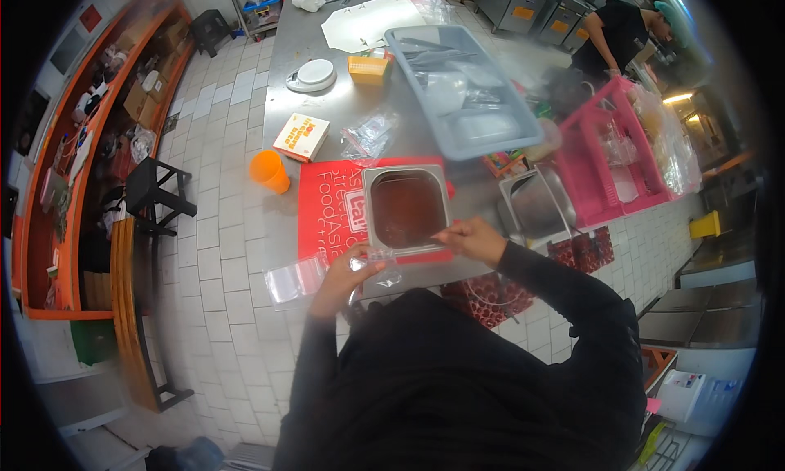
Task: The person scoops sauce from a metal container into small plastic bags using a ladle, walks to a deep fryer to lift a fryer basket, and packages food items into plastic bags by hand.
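Observation:
A square stainless steel food pan (367,213) stands on a red printed mat (319,216), with dark reddish-brown sauce (409,207) inside. At the pan's near left corner, my left hand (351,270) holds a small clear plastic bag (387,276). My right hand (471,241) is closed over the near right corner, gripping a thin utensil (436,237), perhaps a spoon, that points into the pan; most of it is hidden. Left of my left hand lies a stack of clear plastic bags (295,281) at the table edge.
Around the mat on the steel table (282,118) stand an orange cup (270,172), a printed box (302,137), a kitchen scale (313,75), a grey-blue tub (429,130) and another steel pan (539,204). Pink crates (582,170) stand right, near a person (619,35). Left are black stools (156,192).

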A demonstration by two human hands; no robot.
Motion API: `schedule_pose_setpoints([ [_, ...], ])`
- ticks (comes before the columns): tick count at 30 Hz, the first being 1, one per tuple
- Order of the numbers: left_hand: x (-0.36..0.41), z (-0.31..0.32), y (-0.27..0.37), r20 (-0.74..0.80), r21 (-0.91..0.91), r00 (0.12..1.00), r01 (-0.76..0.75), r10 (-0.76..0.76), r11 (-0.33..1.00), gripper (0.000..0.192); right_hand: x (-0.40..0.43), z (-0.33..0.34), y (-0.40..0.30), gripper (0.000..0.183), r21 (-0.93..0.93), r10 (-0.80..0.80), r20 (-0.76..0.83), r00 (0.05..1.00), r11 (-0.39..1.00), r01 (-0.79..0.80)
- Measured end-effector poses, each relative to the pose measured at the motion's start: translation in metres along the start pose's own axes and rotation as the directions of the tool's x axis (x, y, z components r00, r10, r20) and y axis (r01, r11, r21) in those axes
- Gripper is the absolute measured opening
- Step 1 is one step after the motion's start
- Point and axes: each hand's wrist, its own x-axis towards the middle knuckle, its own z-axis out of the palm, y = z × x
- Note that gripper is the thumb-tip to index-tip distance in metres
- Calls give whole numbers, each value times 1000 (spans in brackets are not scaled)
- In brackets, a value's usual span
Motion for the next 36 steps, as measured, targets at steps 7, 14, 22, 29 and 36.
schedule_pose_setpoints([
  [7,1,-1,-4,-13,3,1000,-28,28,1000,47,-4,-2,-5,28,311,218,70,973,922,-229],
  [14,-1,0,-3,-6,-7,999,-32,32,999,48,0,1,-5,27,220,175,3,984,960,-172],
  [22,-2,1,-1,7,10,999,-33,33,999,49,3,-4,-8,27,-758,-595,-30,803,538,370],
  [29,-2,2,1,10,17,1000,-30,30,999,51,2,-11,4,27,-953,-556,147,818,142,268],
  [36,-4,0,4,22,5,999,26,-26,1000,49,-11,4,-6,21,-877,-444,77,893,395,273],
])
